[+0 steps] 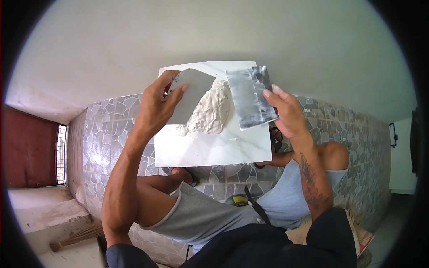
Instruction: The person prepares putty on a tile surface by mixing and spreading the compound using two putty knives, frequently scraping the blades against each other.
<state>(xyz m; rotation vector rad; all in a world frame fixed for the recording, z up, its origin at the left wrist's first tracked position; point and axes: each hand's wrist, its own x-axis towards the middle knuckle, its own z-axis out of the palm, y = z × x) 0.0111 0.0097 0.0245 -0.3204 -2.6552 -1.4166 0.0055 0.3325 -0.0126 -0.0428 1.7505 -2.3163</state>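
A mound of wet, off-white putty [210, 111] lies on a white board with faint marble veins [201, 152] in front of me. My left hand [156, 100] grips a flat grey scraper plate [194, 96] by its left edge, with the thumb across its face. This plate is tilted over the left side of the mound and hides part of it. My right hand [288, 111] pinches a rectangular metal scraper sheet [246, 98] by its right side. Whitish smears cover its face, and it is held above the board's right part, beside the putty.
A plain wall [214, 31] rises behind the board. Stone-patterned flooring [107, 134] surrounds it. My knees and feet flank the board. A black-and-yellow object [238, 200] sits near my lap. A broom [76, 236] lies lower left, and a red door [31, 147] stands at left.
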